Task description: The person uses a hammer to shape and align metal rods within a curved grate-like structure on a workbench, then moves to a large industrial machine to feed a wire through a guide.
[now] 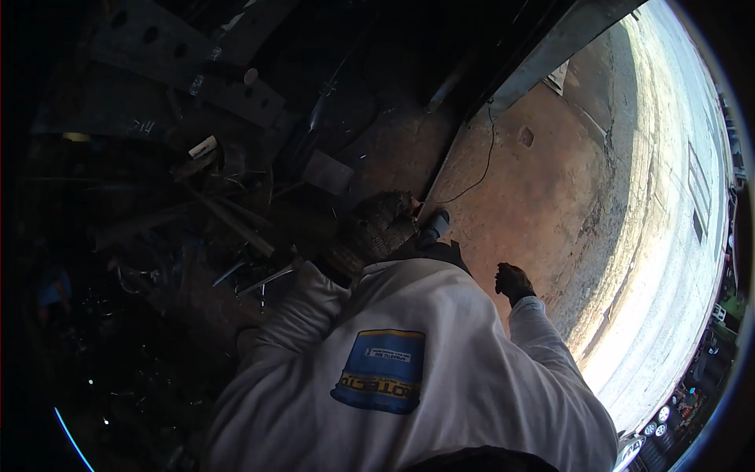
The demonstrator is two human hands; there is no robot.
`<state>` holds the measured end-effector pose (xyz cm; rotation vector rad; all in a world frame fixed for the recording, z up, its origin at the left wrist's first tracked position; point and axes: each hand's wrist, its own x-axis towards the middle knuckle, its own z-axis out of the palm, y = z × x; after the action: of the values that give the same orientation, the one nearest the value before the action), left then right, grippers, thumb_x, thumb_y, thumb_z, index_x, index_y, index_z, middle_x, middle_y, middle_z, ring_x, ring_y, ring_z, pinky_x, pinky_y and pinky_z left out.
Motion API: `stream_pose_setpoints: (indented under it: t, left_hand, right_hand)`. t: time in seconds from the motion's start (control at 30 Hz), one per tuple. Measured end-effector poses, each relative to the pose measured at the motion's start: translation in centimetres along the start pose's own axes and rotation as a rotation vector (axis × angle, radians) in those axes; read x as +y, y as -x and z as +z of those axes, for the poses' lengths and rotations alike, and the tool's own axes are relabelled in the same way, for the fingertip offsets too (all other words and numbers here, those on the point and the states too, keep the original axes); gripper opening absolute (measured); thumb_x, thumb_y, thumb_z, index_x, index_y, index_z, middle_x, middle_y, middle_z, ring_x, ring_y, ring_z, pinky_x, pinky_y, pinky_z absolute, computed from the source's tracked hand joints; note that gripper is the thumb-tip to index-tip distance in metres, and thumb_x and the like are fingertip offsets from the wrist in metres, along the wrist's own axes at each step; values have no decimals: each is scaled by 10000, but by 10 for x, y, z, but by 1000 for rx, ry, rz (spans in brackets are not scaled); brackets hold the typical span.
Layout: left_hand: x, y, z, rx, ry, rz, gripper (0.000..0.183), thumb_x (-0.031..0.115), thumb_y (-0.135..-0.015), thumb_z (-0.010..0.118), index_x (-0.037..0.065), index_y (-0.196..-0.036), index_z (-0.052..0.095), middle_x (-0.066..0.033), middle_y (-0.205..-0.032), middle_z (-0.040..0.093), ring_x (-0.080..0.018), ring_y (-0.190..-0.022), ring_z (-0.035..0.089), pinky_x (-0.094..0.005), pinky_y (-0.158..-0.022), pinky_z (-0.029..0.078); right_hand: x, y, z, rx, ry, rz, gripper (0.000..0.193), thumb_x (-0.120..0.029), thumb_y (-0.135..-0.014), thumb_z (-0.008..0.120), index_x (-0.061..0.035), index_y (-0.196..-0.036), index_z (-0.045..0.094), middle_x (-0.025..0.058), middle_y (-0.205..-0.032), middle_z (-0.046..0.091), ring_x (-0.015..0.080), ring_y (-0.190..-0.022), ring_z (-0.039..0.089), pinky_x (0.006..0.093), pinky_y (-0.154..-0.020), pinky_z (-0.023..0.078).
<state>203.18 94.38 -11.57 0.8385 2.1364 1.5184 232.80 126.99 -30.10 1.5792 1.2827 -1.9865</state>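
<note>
My left hand (pixel 376 230), in a dark, worn glove, reaches forward in front of my body. Its fingertip end is beside the lower end of a long dark straight edge (pixel 450 153), and shadow hides whether it grips anything. Lower and to the right, my right hand (pixel 514 282) hangs over the reddish floor (pixel 543 173) in a dark glove. Its fingers are curled in, and nothing shows in them. Both forearms wear light grey sleeves. A shoe (pixel 437 223) shows just right of the left glove.
A thin black cable (pixel 489 149) curves across the floor. At the left, in deep shadow, lie metal bars (pixel 236 224), a flat plate (pixel 328 172) and tools (pixel 267 279). Steel pieces with holes (pixel 169 47) stand behind them. Bright sunlit ground (pixel 661 236) lies at the right.
</note>
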Motion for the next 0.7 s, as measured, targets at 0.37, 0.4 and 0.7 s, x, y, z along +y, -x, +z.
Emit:
stream_pose_setpoints:
  t: [0.37, 0.4, 0.7]
  left_hand:
    - [-102, -181, -14, 86, 83, -731, 235, 282, -852, 673, 127, -1028, 666, -94, -1048, 690, -248, -1015, 658, -365, -852, 527]
    - [-92, -197, -29, 77, 35, -1077, 230, 290, -863, 657, 129, -1027, 675, -113, -1056, 690, -262, -1013, 661, -383, -858, 529]
    - [-367, -283, -118, -290, -1140, -643, 214, 247, -923, 549, 152, -1047, 695, -128, -1122, 669, -317, -1027, 652, -432, -885, 526]
  right_hand:
    - [-51, -49, -24, 36, -86, 95, 334, -284, -932, 636, 8, -1093, 621, 147, -837, 631, 250, -592, 601, 384, -460, 487]
    - [-62, -35, -10, 57, 111, 122, 322, -276, -939, 615, -1, -1108, 624, 140, -878, 649, 241, -655, 622, 376, -528, 506]
    - [-63, -15, 7, 235, 292, 448, 308, -277, -939, 587, 6, -1047, 645, 121, -826, 663, 213, -636, 614, 360, -548, 504]
